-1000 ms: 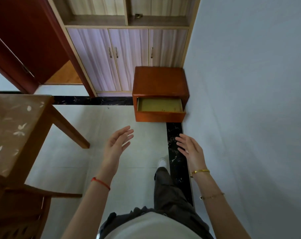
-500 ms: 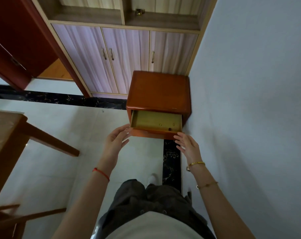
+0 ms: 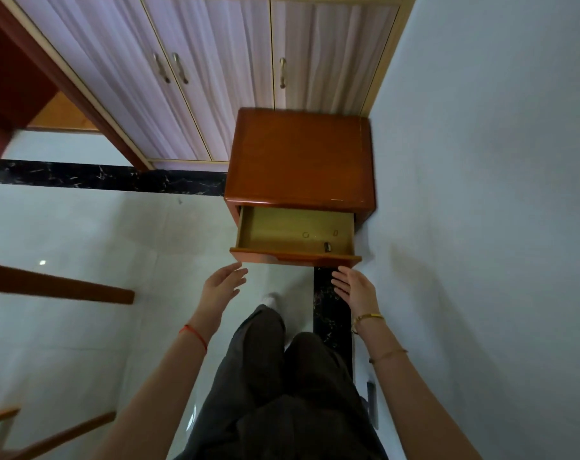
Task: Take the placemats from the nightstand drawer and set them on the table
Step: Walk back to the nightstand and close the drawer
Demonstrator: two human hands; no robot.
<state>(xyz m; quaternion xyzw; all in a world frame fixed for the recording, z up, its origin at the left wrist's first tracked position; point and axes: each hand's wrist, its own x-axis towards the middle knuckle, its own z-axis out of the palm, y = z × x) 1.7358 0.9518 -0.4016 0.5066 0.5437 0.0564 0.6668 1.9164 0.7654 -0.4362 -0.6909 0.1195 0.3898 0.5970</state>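
A reddish wooden nightstand [image 3: 300, 157] stands in the corner against the right wall. Its drawer [image 3: 295, 257] is pulled open, showing a yellowish bottom with only a few small bits in it; no placemat shows inside. My left hand [image 3: 220, 287] is held out with straight fingers just below the drawer front's left end, not touching it. My right hand [image 3: 355, 287] is likewise open just under the drawer front's right end. Both hands hold nothing.
A wardrobe with pale doors [image 3: 215, 68] stands behind the nightstand. The grey wall [image 3: 481, 194] runs close along the right. A wooden table leg [image 3: 59, 288] and chair parts [image 3: 33, 436] lie at the left. My legs [image 3: 282, 376] stand on the tiled floor.
I have stepped closer to the nightstand, so it and the open drawer fill more of the view. Both hands stay open just in front of the drawer front.
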